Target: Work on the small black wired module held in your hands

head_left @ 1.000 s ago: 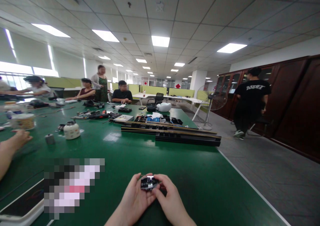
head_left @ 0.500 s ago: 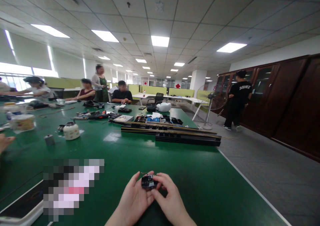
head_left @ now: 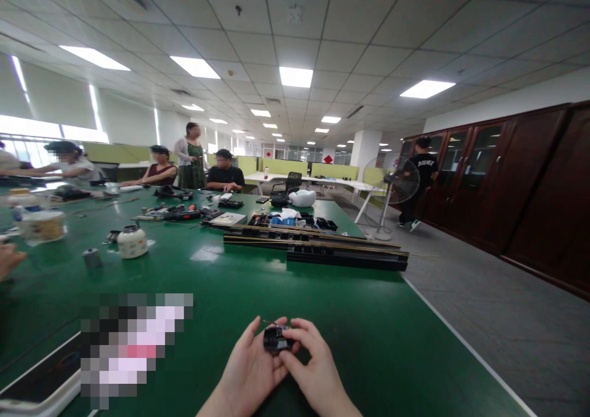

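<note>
A small black plastic housing (head_left: pixel 273 339) with recesses and glossy parts is held just above the green table, near the bottom middle. A thin wire or strip stands out at its upper left. My left hand (head_left: pixel 251 368) is cupped under it, palm up, with the fingers curled behind. The thumb and fingers of my right hand (head_left: pixel 318 361) close on its right side and cover that end. Exactly what kind of device it is, I cannot make out.
Long black rails (head_left: pixel 345 257) with thin brass-coloured rods lie across the table (head_left: pixel 221 306). A white jar (head_left: pixel 133 242) and a grey cylinder (head_left: pixel 91 258) stand left. A white-edged device (head_left: pixel 41 374), partly blurred out, lies front left. Another person's hand (head_left: pixel 10 260) is at the left edge.
Both hands keep hold of the black housing, which has turned slightly and shifted a little right. In the background, the person by the cabinets has walked further away behind the fan.
</note>
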Motion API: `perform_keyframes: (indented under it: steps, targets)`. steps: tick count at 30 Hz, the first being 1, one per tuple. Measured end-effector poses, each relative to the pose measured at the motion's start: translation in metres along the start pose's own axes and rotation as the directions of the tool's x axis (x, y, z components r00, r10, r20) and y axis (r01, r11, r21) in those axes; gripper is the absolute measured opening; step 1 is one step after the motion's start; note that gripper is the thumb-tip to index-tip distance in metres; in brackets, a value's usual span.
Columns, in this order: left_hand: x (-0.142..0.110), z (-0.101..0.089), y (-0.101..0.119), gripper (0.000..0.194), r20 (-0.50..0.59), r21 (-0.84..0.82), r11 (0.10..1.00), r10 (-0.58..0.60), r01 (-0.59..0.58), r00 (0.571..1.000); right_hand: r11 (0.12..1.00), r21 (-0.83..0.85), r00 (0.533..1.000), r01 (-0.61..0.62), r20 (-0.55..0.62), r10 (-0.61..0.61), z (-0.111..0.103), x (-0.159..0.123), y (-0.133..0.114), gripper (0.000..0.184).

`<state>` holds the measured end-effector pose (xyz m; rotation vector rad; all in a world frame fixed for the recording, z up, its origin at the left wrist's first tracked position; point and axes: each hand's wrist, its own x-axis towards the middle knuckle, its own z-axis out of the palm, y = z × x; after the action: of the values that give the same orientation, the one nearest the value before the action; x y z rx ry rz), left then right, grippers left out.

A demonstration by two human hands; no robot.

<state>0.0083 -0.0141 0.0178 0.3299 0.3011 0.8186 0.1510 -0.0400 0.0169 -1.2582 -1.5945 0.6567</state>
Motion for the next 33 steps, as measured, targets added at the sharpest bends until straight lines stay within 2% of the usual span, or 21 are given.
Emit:
perform_keyframes:
  steps: [12,33]
  targets:
    - [0.0026,-0.0025,-0.0022,0.035,-0.069,0.005,1.000,0.010,-0.010,0.998,0.999,0.030,0.998,-0.041,0.039,0.040,0.0003,-0.0003,-0.0026,0.027]
    - [0.0029,0.0011,-0.0026,0.034,-0.137,0.035,0.999,0.019,-0.015,0.990,0.999,0.021,0.999,-0.027,0.038,0.026,0.0001,-0.0018,-0.0052,0.024]
